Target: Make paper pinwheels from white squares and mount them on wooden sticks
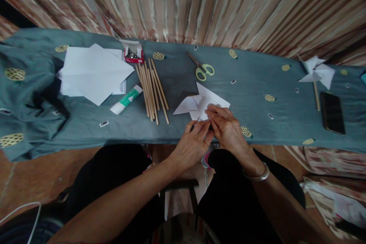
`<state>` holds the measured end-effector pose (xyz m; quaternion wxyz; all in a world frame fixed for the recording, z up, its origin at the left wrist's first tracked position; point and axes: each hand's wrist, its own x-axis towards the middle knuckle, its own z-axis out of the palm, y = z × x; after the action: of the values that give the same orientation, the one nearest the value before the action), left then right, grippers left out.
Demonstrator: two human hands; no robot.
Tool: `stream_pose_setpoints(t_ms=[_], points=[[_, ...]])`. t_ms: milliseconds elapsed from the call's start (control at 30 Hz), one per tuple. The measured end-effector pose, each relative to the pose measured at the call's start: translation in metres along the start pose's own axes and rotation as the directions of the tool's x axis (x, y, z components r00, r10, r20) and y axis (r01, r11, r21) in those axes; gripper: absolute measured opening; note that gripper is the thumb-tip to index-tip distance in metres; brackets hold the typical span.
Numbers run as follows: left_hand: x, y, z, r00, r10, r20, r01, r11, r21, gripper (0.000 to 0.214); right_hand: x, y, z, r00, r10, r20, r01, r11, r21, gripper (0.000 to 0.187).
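A white paper pinwheel (pixel 210 94), partly folded, lies near the front edge of the cloth-covered bench. My left hand (pixel 195 141) has its fingers closed on the paper's near edge. On the paper's near right part, my right hand (pixel 225 126) pinches with thumb and fingertips close to the centre. The fingers hide the near corner of the paper. Left of it lie several round wooden sticks (pixel 153 89). Beyond the paper rests a pair of scissors (pixel 200 68) with light green handles.
A finished pinwheel on a stick (pixel 317 71) lies at the right beside a black phone (pixel 332 112). To the left are a stack of white paper (pixel 94 70), a green-and-white glue stick (pixel 126 100) and a small red box (pixel 134 54) of metal pins. A curtain (pixel 183 4) hangs behind.
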<state>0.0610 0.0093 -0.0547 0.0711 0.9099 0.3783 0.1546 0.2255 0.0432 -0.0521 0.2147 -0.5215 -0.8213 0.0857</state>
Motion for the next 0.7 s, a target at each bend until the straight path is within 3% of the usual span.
stream_pose_setpoints(t_ms=[700], points=[[0.0005, -0.0003, 0.0003, 1.0, 0.0, -0.001, 0.0, 1.0, 0.009, 0.027, -0.0001, -0.0009, -0.0037, 0.999, -0.019, -0.026, 0.017, 0.997, -0.077, 0.033]])
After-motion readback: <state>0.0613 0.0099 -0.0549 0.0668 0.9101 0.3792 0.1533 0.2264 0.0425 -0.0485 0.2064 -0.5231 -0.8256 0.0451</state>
